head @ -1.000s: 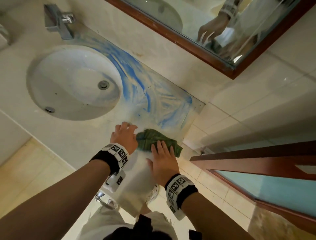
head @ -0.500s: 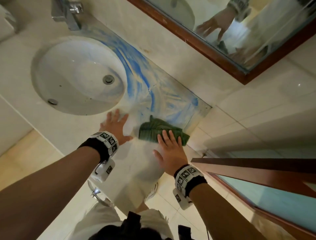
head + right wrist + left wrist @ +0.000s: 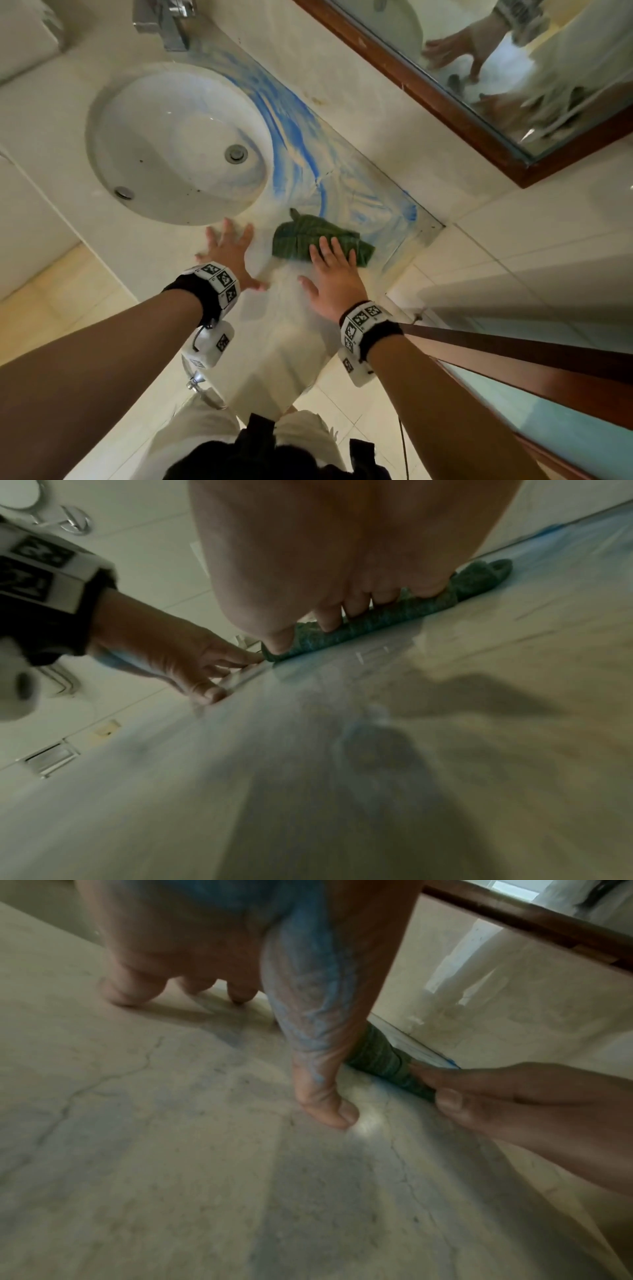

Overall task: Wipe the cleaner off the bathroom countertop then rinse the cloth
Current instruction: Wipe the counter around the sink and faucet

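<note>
A bunched green cloth (image 3: pixel 308 236) lies on the pale stone countertop (image 3: pixel 281 308), at the near edge of the blue cleaner smears (image 3: pixel 291 144) that curve round the sink. My right hand (image 3: pixel 334 270) presses flat on the cloth with straight fingers; the right wrist view shows the fingertips (image 3: pixel 356 604) on top of the cloth (image 3: pixel 394 615). My left hand (image 3: pixel 227 255) lies flat and spread on the bare counter beside the cloth, near the basin rim. Blue cleaner coats its thumb (image 3: pixel 308 1020), and the cloth (image 3: pixel 383 1058) shows behind it.
The white oval sink (image 3: pixel 171 144) sits to the left with a chrome tap (image 3: pixel 164 24) behind it. A wood-framed mirror (image 3: pixel 479 85) hangs on the back wall. A tiled side wall and a brown-framed glass door (image 3: pixel 531 377) close in the right side.
The right hand has pushed the cloth away from me into the blue smears, leaving wiped counter behind it. The left hand has opened flat and slid toward the basin.
</note>
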